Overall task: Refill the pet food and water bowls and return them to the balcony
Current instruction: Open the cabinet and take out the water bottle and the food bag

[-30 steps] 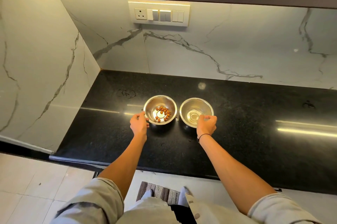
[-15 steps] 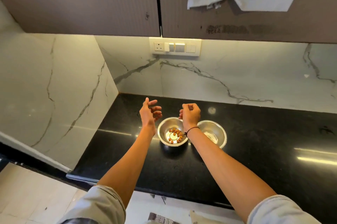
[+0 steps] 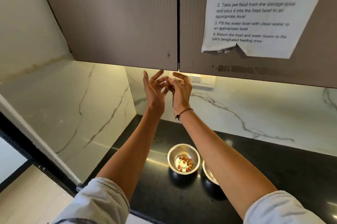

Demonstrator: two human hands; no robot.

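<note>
Both hands have left the bowls and risen since half a second ago. The food bowl (image 3: 183, 158), holding a few kibbles, stands on the black counter (image 3: 273, 160), the water bowl (image 3: 208, 171) touching its right side, half hidden by the forearm. Straight above them, the left hand (image 3: 155, 89) and right hand (image 3: 181, 87), fingers loosely curled and holding nothing, hover just under the cupboard doors (image 3: 118, 23), about equally near the centre seam (image 3: 178, 23), likely to pull them open.
</note>
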